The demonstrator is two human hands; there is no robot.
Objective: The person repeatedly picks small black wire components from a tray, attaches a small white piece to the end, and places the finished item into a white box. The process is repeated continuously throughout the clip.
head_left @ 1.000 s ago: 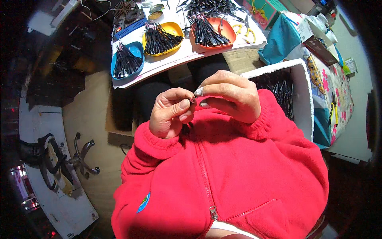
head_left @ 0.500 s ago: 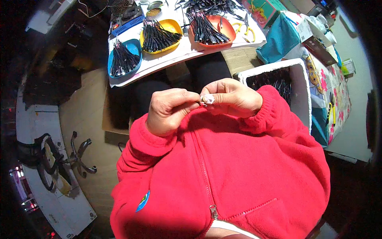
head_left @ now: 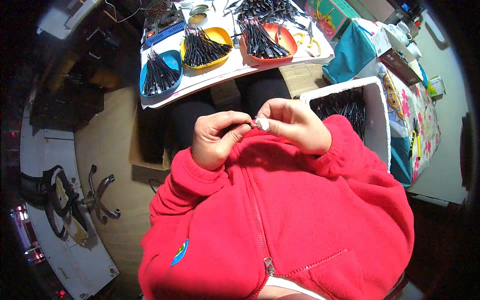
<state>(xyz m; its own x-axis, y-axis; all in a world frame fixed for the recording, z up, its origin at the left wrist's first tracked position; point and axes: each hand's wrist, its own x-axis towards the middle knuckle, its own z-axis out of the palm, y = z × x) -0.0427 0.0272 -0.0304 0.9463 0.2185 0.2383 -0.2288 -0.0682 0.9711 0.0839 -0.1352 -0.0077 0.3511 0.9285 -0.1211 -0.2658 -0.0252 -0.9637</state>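
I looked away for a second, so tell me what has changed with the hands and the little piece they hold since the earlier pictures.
Little changed. The left hand and right hand stayed together at the chest, both pinching the small pale piece; a second ago it sat lower, hidden between the fingers, and now it shows between the fingertips. Nothing was let go. The blue tray, yellow tray, orange tray and white box look unmoved.

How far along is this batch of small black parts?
Done, apparently: sorted black parts fill the blue tray, yellow tray and orange tray. In hand: left hand and right hand pinch one small piece together. Left: the white box holds many more.
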